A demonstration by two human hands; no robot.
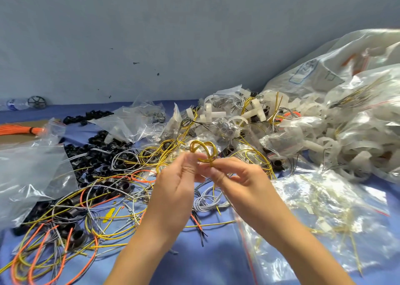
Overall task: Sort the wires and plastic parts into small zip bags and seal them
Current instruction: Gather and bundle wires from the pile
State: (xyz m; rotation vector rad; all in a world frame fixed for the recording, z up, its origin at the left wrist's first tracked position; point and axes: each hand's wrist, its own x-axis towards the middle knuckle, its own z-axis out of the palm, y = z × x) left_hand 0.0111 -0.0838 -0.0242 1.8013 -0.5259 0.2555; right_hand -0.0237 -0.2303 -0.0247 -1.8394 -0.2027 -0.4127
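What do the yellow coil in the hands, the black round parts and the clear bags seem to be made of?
Yellow wire coil, pinched between left hand and right hand: probably plastic-insulated wire, smooth, slightly glossy; it keeps tight loops. Black parts: seemingly moulded plastic, dull sheen on uniform rings. Clear bag: thin glossy plastic film; it crinkles and is see-through.

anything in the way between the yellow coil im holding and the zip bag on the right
Nothing visible. The left hand and right hand pinch the yellow coil in the air; the zip bag lies just beside the right forearm.
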